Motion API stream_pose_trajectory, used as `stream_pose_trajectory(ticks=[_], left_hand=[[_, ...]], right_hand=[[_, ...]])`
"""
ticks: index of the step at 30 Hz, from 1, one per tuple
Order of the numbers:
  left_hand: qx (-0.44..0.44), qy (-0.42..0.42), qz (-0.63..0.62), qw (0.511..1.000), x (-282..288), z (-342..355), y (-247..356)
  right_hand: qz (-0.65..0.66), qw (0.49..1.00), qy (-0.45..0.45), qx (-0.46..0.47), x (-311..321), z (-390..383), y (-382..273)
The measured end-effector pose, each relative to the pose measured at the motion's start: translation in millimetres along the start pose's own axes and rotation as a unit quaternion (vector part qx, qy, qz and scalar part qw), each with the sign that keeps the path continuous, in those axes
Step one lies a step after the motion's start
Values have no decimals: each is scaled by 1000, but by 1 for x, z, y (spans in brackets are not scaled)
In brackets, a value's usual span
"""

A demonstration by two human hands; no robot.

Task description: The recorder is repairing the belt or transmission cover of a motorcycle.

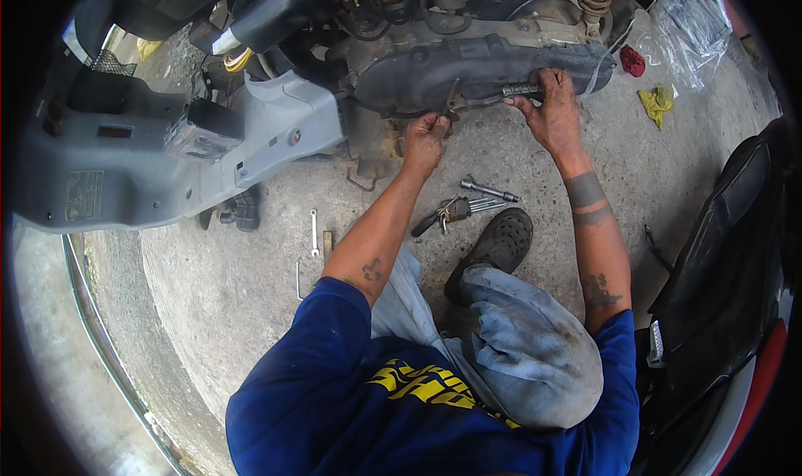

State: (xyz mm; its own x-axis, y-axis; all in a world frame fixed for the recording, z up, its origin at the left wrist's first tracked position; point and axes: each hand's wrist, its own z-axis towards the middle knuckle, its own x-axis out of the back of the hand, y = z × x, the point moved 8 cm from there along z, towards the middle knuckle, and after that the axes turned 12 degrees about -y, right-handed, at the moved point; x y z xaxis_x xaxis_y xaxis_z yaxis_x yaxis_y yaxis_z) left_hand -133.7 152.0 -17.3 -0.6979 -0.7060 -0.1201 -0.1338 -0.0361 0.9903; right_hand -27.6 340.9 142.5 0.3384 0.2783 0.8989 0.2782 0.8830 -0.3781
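A long black engine side cover of a scooter lies in front of me, on the machine. My left hand is closed at the cover's lower edge, its fingertips pinched by a thin metal piece; what exactly they grip is too small to make out. Farther right, the fingers of my right hand are wrapped round a short ridged metal cylinder, held level against the cover's lower part. On the floor below are a socket wrench and a folding hex key set.
A combination wrench and an L-shaped hex key lie left of my leg. Grey plastic bodywork juts in from the left. At right are a black seat, a clear plastic bag, a red cloth and a yellow wrapper.
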Motion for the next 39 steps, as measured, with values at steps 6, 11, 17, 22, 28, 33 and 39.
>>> stream_pose_trajectory(ticks=[6, 11, 17, 22, 28, 33, 39], left_hand=[[-53, -39, -73, 995, -18, 12, 3], [-43, -7, 50, 998, -7, 5, -1], [-183, -170, 295, 922, -125, -33, 66], [-174, -106, 170, 964, -121, -48, 61], [-46, 41, -67, 996, -12, -26, 19], [-77, 31, -2, 997, -19, 3, -23], [-105, -13, 35, 994, -25, 14, -18]], right_hand=[[61, 998, 4, 21, -5, 0, 4], [1, 999, 34, 31, -5, -4, 0], [-34, 999, 18, 12, -6, 1, -7], [116, 992, 20, 45, -2, -4, 27], [22, 990, 56, 128, 15, 0, 11], [-57, 987, 73, 131, 21, -7, 2], [-53, 996, -8, 78, 16, 2, -4]])
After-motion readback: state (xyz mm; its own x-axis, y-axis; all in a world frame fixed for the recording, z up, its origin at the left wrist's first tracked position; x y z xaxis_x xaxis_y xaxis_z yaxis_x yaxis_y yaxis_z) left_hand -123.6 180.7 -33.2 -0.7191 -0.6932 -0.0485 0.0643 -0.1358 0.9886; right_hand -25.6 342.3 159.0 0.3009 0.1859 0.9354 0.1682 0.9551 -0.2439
